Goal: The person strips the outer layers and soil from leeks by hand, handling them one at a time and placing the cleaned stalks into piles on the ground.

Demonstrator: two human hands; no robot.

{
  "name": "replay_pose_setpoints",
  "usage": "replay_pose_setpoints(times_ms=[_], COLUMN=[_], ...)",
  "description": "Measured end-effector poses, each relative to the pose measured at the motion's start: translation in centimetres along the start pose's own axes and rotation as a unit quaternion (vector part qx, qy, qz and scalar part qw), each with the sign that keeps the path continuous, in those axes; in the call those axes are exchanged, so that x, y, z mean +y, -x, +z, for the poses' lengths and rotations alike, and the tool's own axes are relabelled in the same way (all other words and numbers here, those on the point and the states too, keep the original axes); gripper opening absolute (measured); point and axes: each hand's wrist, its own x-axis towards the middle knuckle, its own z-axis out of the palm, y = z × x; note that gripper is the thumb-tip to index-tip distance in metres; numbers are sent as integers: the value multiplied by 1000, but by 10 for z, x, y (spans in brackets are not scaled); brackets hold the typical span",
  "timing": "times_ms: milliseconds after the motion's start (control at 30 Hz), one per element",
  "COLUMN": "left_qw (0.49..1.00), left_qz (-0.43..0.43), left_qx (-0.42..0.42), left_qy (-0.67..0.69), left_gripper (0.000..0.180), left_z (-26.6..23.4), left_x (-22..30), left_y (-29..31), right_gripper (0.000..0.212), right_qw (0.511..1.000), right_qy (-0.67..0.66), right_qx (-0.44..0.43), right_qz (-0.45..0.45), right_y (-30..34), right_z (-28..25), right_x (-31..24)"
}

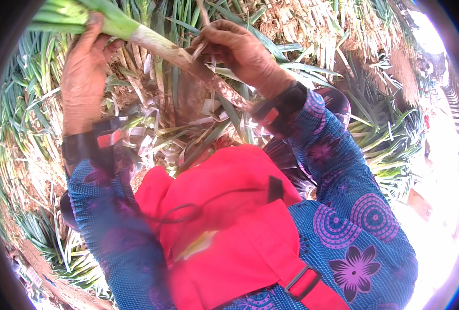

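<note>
A thick leek [162, 45] slants across the top of the view, its green leaves at the upper left and its dirty root end pointing down toward the right wrist. My left hand [86, 77] is closed around it where the green leaves begin, thumb on the near side. Over the pale shaft, my right hand [237, 51] is closed in a pinch on a thin, dry-looking strip of leek skin [203, 14]. Whether that strip still joins the shaft is hard to make out. The fingers of my right hand partly hide it.
Piles of leeks [30, 98] lie along the left side, and a root-end stack [322, 26] fills the far right. Loose peelings [152, 124] litter the ground between my arms. Dark wristbands and a red apron [224, 181] are on me. More leek leaves [384, 144] lie at the right.
</note>
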Motion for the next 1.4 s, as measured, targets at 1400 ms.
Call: replay_pose_setpoints(times_ms=[1400], left_qw=[981], left_qz=[-114], left_qx=[71], left_qy=[-139], left_gripper=[47], left_z=[57], left_x=[-45], left_y=[79], right_gripper=[39], right_qw=[921], right_qy=[373], right_qx=[-108], right_qz=[0], right_y=[-2], right_z=[35], right_x=[4])
